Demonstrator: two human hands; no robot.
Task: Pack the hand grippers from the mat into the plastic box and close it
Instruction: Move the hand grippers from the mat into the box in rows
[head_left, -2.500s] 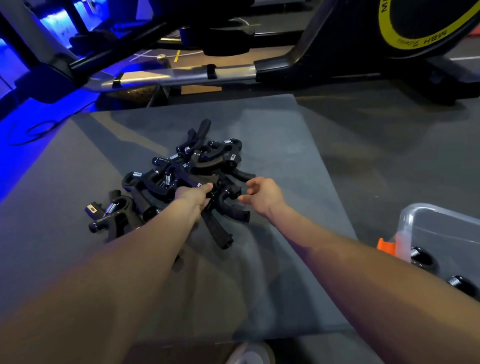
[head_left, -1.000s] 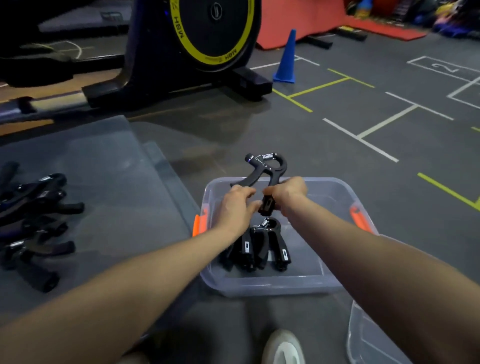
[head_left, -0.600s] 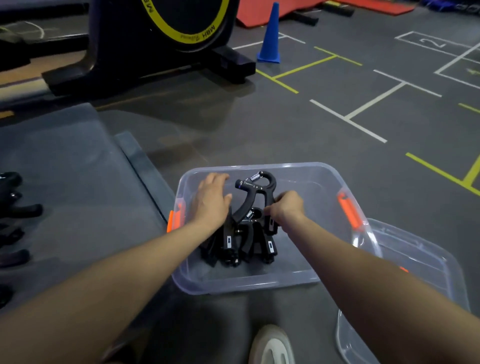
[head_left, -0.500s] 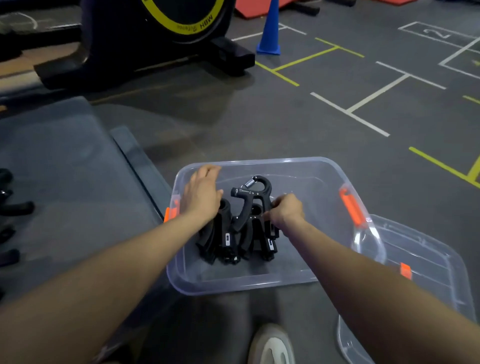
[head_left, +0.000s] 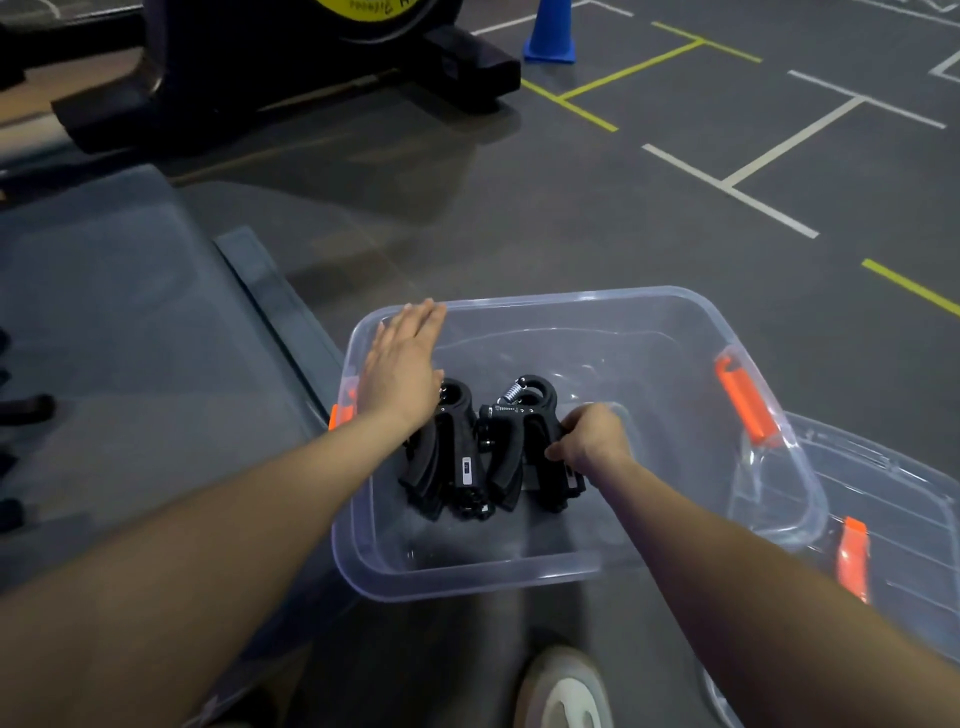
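Mid-packing: right hand (head_left: 592, 436) grips hand gripper (head_left: 524, 441) seating it w/ others in plastic box (head_left: 571, 577), left hand (head_left: 402, 364) flat, empty; next, likely fetch more from mat (head_left: 130, 312).

1 box (head_left: 571, 577), 1 lid (head_left: 904, 525), approx 4 grippers (head_left: 488, 452), 1 cone (head_left: 549, 31).

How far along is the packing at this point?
Partly done. Several grippers already stand packed in the box. In hand: the right hand is seating one against that row, while the left hand hovers open. Left: more grippers lie on the mat at the left edge, and the lid lies beside the box, not fitted.
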